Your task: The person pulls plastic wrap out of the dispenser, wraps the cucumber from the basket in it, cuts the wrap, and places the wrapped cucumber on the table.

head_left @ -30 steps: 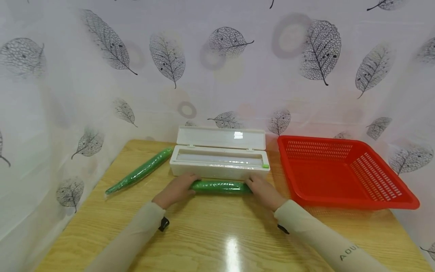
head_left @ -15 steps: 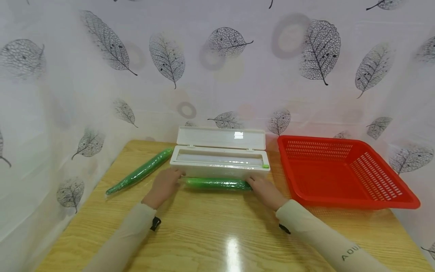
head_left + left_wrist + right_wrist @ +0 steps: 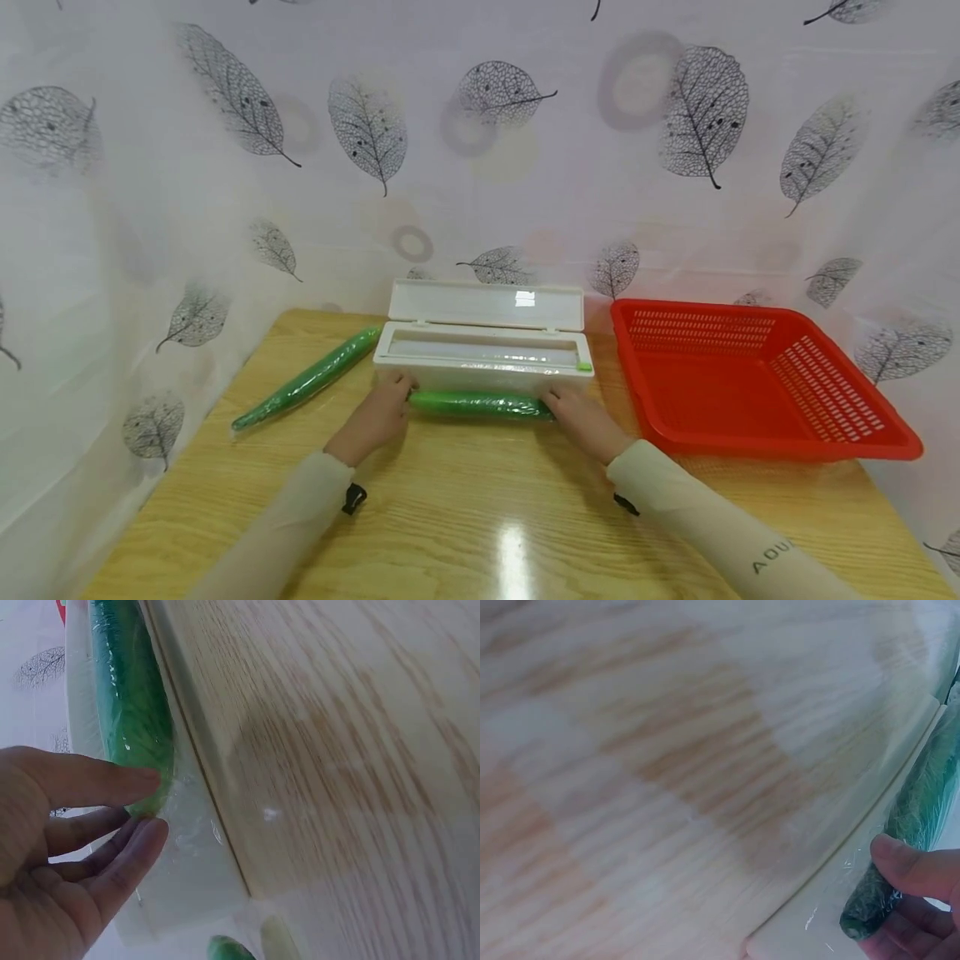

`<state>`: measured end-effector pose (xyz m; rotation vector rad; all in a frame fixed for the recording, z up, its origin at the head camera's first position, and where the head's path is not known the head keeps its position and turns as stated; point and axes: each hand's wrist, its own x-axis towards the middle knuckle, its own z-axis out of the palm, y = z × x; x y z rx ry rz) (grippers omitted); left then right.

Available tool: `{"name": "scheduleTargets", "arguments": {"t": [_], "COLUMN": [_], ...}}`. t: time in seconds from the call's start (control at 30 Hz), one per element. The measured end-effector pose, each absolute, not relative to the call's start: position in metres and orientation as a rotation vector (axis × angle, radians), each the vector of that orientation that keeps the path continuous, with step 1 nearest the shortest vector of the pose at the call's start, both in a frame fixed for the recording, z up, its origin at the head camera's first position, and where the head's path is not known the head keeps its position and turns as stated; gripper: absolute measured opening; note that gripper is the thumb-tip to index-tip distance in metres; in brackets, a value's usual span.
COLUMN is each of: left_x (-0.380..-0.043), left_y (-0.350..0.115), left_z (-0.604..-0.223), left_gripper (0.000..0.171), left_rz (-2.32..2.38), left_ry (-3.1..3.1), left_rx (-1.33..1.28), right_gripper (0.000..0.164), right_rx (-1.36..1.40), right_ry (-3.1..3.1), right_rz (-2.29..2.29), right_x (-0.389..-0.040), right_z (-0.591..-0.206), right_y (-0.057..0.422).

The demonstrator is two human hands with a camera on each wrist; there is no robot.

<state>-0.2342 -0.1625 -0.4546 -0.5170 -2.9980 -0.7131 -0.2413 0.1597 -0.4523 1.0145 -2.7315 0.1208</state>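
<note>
A green cucumber (image 3: 480,405) in clear cling film lies across the table, along the front of a white cling film dispenser (image 3: 483,371). My left hand (image 3: 378,417) is at its left end. In the left wrist view the fingertips (image 3: 146,780) close on the tapered end and the loose film there. My right hand (image 3: 585,421) grips the other end, with the thumb (image 3: 900,859) on one side and fingers underneath, partly hidden. The dispenser's lid (image 3: 487,305) stands up, and a roll of film (image 3: 483,352) shows inside.
Another wrapped cucumber (image 3: 307,379) lies slantwise to the left of the dispenser. A red plastic basket (image 3: 765,446) stands at the right. Behind the wooden table (image 3: 450,525) hangs a leaf-patterned curtain (image 3: 540,192).
My left hand slid left off the cucumber's end, then came back to it. The cucumber shifted slightly left and toward the dispenser. My right hand stayed on its end.
</note>
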Motion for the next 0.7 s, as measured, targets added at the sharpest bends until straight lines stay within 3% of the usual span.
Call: {"name": "scheduleTargets", "arguments": {"t": [0.23,0.7], "left_x": [-0.242,-0.249], "left_y": [-0.158,-0.162], "left_z": [-0.462,-0.468], "left_gripper": [0.034,0.020], "left_rz": [-0.614,-0.508], "left_ry": [-2.960,-2.828], "left_rx": [-0.530,-0.755], "right_gripper": [0.033,0.039], "right_rx": [1.002,1.010], "right_ry": [-2.766,-2.843], "right_rz": [0.167,0.200], "right_x": [-0.242,-0.247], "right_z": [-0.453,-0.453], "right_y": [0.160,0.158]}}
